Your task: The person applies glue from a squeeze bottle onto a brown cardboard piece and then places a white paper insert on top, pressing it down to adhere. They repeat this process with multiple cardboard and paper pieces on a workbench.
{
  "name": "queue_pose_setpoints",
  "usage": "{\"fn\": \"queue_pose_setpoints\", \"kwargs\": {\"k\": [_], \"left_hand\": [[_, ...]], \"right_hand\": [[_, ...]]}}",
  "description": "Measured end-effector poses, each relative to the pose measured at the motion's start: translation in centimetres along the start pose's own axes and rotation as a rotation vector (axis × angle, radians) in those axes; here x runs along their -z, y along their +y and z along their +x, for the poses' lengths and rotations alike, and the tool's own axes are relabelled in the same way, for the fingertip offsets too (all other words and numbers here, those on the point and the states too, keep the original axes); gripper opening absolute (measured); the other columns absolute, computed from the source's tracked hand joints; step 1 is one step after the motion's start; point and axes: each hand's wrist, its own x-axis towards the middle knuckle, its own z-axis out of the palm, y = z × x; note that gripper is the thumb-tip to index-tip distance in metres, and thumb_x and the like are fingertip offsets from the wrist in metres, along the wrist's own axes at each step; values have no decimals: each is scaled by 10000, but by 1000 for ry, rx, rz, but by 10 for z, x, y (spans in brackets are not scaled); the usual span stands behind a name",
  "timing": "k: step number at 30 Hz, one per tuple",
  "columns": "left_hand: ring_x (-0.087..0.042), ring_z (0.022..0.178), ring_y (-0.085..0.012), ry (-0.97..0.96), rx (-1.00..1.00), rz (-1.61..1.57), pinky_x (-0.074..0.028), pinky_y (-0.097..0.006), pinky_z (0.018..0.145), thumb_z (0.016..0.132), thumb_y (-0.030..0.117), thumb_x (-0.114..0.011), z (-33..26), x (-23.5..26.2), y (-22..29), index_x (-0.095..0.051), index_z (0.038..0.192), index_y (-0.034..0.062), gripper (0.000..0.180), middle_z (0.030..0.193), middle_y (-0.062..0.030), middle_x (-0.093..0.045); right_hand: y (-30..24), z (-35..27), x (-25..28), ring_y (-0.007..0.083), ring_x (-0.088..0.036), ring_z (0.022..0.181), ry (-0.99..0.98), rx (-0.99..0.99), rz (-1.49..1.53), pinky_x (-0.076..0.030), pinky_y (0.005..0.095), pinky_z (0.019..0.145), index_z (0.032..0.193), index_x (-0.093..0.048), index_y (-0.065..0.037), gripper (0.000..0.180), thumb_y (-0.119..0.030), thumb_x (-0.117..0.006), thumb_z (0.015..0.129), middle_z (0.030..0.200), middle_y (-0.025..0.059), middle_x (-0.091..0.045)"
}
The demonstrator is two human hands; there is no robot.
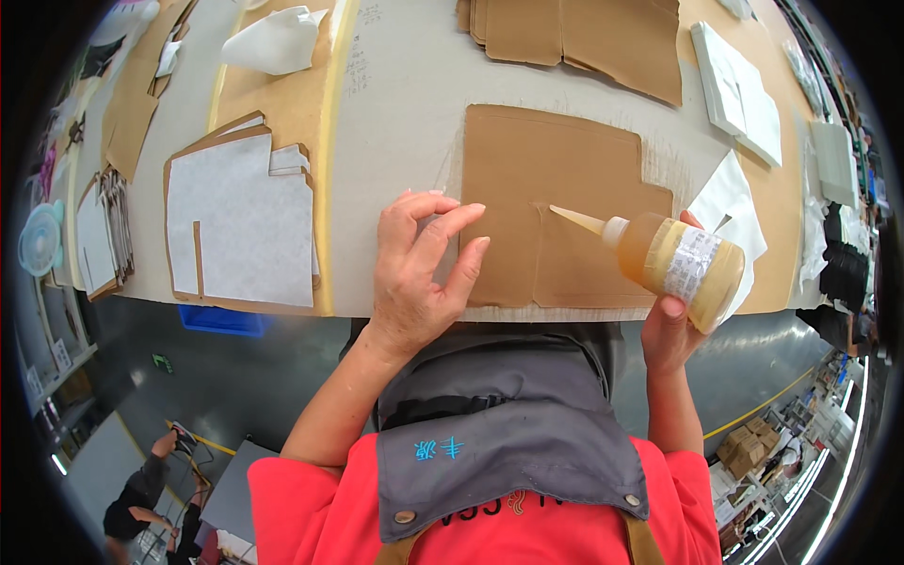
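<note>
In my right hand (pixel 670 330) is a squeeze bottle (pixel 648 252) of amber liquid, with a long pointed nozzle and a pale printed label. It is tilted so that its tip points left, over the brown leather-like panel (pixel 589 160) lying in front of me. The panel has a stepped notch at its right side and a thin line running from its middle to the near edge. My left hand (pixel 424 254) hovers at the panel's left edge, fingers curved and apart, holding nothing. Whether the nozzle tip touches the panel, I cannot tell.
To the left lies a stack of white-faced panels with brown edges (pixel 240 202). More brown panels (pixel 603 42) lie at the far side. White sheets (pixel 730 202) rest under and behind the bottle, near a white stack (pixel 737 89). A blue bin (pixel 224 321) stands below the table edge.
</note>
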Motion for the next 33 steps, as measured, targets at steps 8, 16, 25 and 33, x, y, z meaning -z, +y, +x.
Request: {"fn": "queue_pose_setpoints", "kwargs": {"k": [8, 16, 25, 33], "left_hand": [[-579, 1066, -266, 20, -26, 23, -491, -380, 948, 824, 35, -743, -2, -1, -1, -702, 1128, 54, 308, 1127, -93, -589], [-587, 1060, -257, 38, -8, 31, -505, -351, 901, 831, 48, -744, -4, -4, 0, -706, 1130, 68, 302, 1127, -88, -589], [-553, 1050, -281, 38, 55, -1, -467, -431, 985, 831, 77, -747, -3, -7, 5, -704, 1100, 68, 273, 1093, -84, -579], [-594, 1054, -258, 54, -33, 48, -478, -412, 997, 840, 34, -730, -1, -2, 2, -713, 1104, 62, 266, 1099, -86, -599]], "right_hand": [[-3, -14, 9, 343, -440, 1380, -26, -54, 115, -363, 502, 1146, 1504, -307, -34, 976, -564, -760, 822, 1467, 243, -455], [-8, -35, 22, 359, -516, 1296, 22, -164, 146, -437, 480, 1071, 1421, -299, -82, 1057, -582, -863, 679, 1381, 282, -514], [5, -56, 40, 374, -570, 1216, -133, 107, 100, -487, 549, 1030, 1374, -278, -66, 1074, -606, -864, 654, 1319, 267, -537], [-4, -46, 70, 340, -555, 1267, 104, -118, 90, -514, 496, 1010, 1483, -267, -72, 1086, -707, -742, 739, 1443, 232, -467]]}}
